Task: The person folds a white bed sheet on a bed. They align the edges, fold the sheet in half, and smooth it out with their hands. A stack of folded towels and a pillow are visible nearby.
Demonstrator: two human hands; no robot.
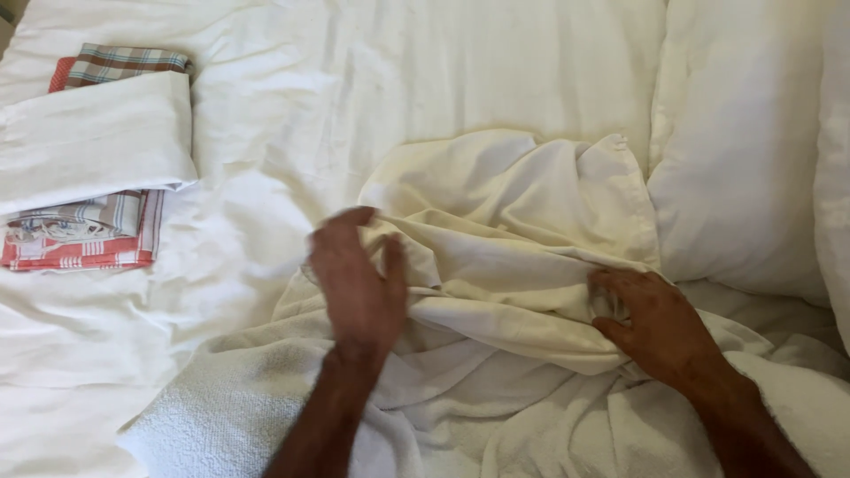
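A crumpled cream-white cloth (505,221) lies in a heap on the white bed (398,80). My left hand (359,279) rests on its left side, blurred, fingers curled over a fold. My right hand (651,319) grips a bunched fold at the cloth's right edge. A white terry towel (230,407) lies under and in front of the heap, beneath both forearms.
At the far left sits a stack of folded cloths: a white one (93,137) on top of red-striped and checked tea towels (80,235). White pillows (744,142) stand along the right side.
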